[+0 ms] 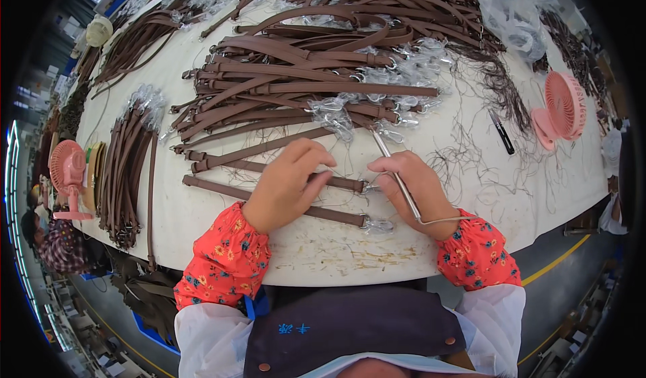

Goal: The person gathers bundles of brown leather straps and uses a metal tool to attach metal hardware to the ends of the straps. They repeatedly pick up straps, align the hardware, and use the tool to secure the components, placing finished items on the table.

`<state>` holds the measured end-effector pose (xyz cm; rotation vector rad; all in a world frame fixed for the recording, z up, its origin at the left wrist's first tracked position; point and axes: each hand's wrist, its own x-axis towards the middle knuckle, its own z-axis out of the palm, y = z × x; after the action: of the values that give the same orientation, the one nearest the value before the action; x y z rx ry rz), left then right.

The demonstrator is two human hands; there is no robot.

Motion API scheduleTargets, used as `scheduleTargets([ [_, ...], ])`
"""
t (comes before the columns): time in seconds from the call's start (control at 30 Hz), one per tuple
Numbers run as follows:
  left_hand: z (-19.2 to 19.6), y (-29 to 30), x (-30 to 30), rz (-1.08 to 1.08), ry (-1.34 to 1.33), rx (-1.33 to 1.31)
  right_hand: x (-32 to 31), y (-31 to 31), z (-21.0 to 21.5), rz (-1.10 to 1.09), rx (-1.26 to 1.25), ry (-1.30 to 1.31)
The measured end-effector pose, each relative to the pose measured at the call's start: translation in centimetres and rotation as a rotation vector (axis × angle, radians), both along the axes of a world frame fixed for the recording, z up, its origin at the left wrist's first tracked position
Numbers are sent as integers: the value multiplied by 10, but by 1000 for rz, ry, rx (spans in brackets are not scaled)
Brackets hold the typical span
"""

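Observation:
My right hand is closed around a slim silver pen-shaped tool. The tool's tip points away from me, toward the strap pile, and a thin cord runs from its rear end across my wrist. My left hand is curled over two brown straps, with thumb and forefinger close together; anything between them is too small to make out. Under that hand, one strap ends in a metal clasp between my hands. A nearer strap ends in a clasp wrapped in clear plastic.
Brown straps with plastic-wrapped clasps form a large pile ahead, and another bundle lies left. Loose dark threads and a black cutter lie right. Pink fans stand at the left and right of the white table.

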<state>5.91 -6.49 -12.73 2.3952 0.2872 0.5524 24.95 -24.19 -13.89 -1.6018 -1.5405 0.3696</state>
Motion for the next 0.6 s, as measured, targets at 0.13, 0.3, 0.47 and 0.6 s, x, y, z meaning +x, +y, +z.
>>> scheduleTargets([
  [0.13,-5,-17,10,-160,49,-158,-7,-5,6,-42,-70,552],
  [0.3,-16,-17,14,-186,18,-13,-5,-1,1,16,8,866],
  [0.47,-19,-11,13,-139,71,-204,-1,-3,-6,37,-110,978],
  [0.6,-17,-10,9,-109,101,-288,-3,-4,-6,52,-146,882],
])
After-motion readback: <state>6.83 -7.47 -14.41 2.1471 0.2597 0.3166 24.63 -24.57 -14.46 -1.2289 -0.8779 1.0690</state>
